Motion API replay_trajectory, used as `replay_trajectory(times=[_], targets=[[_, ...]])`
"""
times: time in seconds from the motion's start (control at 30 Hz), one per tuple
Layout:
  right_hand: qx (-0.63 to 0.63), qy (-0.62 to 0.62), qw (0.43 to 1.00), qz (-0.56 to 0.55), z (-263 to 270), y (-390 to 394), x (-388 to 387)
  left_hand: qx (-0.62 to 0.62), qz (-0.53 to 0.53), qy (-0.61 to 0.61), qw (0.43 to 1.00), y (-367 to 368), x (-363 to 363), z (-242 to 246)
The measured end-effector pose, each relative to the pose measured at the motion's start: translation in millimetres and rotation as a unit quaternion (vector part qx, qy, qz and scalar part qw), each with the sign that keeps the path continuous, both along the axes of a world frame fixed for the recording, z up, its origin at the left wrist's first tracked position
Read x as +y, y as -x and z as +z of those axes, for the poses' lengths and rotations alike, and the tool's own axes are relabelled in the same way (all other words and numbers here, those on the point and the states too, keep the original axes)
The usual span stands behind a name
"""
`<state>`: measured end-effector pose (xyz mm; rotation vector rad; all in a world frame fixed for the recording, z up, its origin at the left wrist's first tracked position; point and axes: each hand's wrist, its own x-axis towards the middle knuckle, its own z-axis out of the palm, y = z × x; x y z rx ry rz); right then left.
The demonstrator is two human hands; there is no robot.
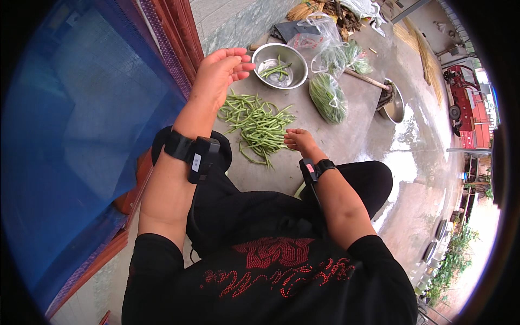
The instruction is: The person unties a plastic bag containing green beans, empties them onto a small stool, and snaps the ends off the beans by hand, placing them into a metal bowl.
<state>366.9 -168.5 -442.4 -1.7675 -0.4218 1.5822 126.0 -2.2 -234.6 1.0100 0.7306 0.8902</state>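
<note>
My left hand point(227, 73) is raised just left of a steel basin point(300, 69), palm turned toward it, fingers slightly bent and nothing seen in them. Several green beans point(276, 72) lie in the bottom of the basin. Below it, a loose heap of long green beans point(264, 126) is spread on the concrete floor. My right hand point(298, 139) is at the heap's right edge, fingers loosely extended; whether they touch the beans cannot be told. Each wrist wears a black strap with a small device.
Right of the basin lie a tied bag of green vegetables point(328, 99) and more plastic bags point(333, 55). A mop's wooden handle point(367, 79) reaches a metal bucket point(396, 107). A blue curtain point(81, 122) and reddish door frame point(178, 32) border the left. My knees flank the heap.
</note>
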Motion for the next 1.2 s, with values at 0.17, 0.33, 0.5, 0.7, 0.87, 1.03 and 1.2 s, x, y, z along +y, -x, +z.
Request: replay_trajectory(times=[0.17, 0.33, 0.5, 0.7, 0.87, 1.03, 1.2], targets=[[-0.024, -0.012, 1.000, 0.010, -4.3, -1.4, -0.3, -0.020, -0.042, 0.000, 0.999, -4.0, -7.6, 21.8], [-0.076, 0.029, 0.991, 0.108, -41.4, -3.8, 14.0, -0.018, -0.059, -0.003, 0.998, -22.4, 7.7, 24.0], [-0.250, -0.056, 0.932, 0.255, -96.8, 8.0, 39.7, 0.021, -0.067, 0.030, 0.997, -32.2, 29.8, 1.3], [-0.361, -0.131, 0.859, 0.339, -104.7, 52.3, 62.5, 0.052, -0.047, 0.011, 0.997, -31.7, 45.2, -1.8], [-0.435, -0.137, 0.798, 0.393, -109.6, 52.1, 74.2, 0.043, -0.047, 0.039, 0.997, -38.3, 45.4, -4.5], [-0.389, -0.108, 0.833, 0.377, -80.5, 17.2, 95.8, 0.038, -0.047, 0.027, 0.998, -37.8, 44.4, -2.7], [-0.298, -0.163, 0.874, 0.348, 8.9, -38.3, 121.5, 0.056, -0.102, 0.016, 0.993, -51.7, 34.9, -15.7]])
